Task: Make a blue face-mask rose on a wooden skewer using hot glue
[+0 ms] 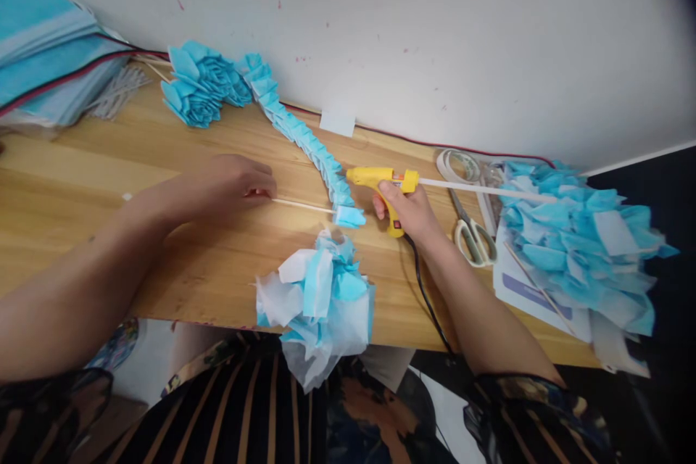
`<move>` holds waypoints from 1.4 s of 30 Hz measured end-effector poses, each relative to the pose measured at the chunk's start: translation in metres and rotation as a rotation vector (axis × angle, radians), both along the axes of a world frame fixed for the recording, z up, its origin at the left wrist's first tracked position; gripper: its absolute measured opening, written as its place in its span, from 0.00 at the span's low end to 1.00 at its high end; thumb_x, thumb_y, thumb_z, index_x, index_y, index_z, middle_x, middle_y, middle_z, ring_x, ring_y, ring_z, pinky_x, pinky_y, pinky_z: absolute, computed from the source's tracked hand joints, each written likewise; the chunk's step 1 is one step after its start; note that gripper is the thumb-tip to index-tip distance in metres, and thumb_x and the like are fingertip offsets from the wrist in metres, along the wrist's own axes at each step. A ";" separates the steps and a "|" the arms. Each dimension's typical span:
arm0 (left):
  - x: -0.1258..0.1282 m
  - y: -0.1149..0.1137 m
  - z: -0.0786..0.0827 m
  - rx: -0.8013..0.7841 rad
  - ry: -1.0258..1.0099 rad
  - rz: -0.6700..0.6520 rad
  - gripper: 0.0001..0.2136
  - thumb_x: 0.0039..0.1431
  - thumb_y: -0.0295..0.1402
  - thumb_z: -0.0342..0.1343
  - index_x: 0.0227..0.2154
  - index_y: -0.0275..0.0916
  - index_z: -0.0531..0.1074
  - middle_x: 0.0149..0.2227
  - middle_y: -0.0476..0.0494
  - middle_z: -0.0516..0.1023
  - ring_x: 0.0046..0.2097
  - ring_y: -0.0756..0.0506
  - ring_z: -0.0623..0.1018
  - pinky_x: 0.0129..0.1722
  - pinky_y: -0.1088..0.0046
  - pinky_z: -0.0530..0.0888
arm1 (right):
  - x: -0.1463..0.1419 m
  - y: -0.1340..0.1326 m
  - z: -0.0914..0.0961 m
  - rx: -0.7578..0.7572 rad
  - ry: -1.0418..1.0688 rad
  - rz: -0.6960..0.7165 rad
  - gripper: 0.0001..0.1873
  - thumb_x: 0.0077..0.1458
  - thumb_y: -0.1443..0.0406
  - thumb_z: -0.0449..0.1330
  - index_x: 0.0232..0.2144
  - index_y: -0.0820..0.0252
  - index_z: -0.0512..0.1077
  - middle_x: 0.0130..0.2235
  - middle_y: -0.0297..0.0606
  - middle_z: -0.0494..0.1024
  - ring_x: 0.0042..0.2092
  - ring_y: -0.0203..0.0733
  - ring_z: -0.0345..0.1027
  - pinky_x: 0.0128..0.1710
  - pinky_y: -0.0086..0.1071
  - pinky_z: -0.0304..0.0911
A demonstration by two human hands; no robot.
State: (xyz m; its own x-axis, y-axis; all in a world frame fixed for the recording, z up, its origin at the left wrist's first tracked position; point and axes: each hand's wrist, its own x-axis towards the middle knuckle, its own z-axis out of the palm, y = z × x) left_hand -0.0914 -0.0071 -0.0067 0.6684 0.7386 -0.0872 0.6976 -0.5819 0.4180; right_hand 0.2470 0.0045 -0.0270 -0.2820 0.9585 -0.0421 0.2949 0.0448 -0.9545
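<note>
My left hand point(244, 177) pinches one end of a thin pale stick point(301, 204) just above the table. At the stick's other end a small blue piece point(348, 216) is wrapped round it, touching or close to the end of a long pleated blue strip point(299, 132). My right hand point(405, 206) grips a yellow glue gun point(375, 177), whose nozzle points left at the strip's lower end. A long white glue stick point(483, 188) juts from the gun's back. Below lies a loose bunch of blue and white fabric pieces point(323, 290), hanging over the table edge.
Finished-looking blue flowers point(201, 83) lie at the back left, near a stack of blue sheets point(48, 51) and grey ties point(117, 90). Scissors point(475, 239), a tape roll point(458, 165) and a heap of blue pieces point(581, 246) are on the right. The gun's black cord point(421, 290) drops over the front edge.
</note>
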 end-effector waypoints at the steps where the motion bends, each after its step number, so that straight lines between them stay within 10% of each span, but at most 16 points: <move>1: 0.000 0.000 0.000 0.001 -0.004 0.000 0.13 0.70 0.30 0.48 0.34 0.36 0.77 0.37 0.43 0.78 0.38 0.47 0.74 0.39 0.73 0.65 | 0.001 0.001 -0.002 0.005 -0.008 0.006 0.32 0.55 0.37 0.62 0.20 0.58 0.70 0.18 0.31 0.70 0.21 0.32 0.60 0.20 0.29 0.54; 11: 0.000 0.000 0.000 0.006 -0.008 -0.009 0.14 0.70 0.30 0.47 0.34 0.36 0.77 0.36 0.43 0.78 0.37 0.48 0.73 0.38 0.73 0.63 | 0.003 -0.002 -0.001 0.052 -0.109 0.013 0.32 0.60 0.42 0.59 0.16 0.57 0.69 0.19 0.33 0.70 0.21 0.33 0.59 0.20 0.28 0.55; 19: 0.000 0.001 -0.001 0.009 -0.017 -0.011 0.14 0.70 0.31 0.48 0.34 0.36 0.78 0.36 0.44 0.78 0.36 0.48 0.73 0.38 0.73 0.63 | 0.005 -0.007 0.010 0.189 -0.221 -0.005 0.17 0.56 0.50 0.65 0.26 0.56 0.80 0.32 0.38 0.83 0.36 0.43 0.75 0.38 0.34 0.71; 42: 0.001 -0.001 0.002 0.010 -0.025 -0.019 0.14 0.71 0.30 0.48 0.33 0.36 0.76 0.35 0.44 0.78 0.37 0.47 0.74 0.39 0.72 0.65 | -0.021 0.014 0.014 -0.014 0.067 0.003 0.34 0.50 0.32 0.62 0.25 0.57 0.74 0.23 0.34 0.75 0.26 0.38 0.69 0.32 0.33 0.68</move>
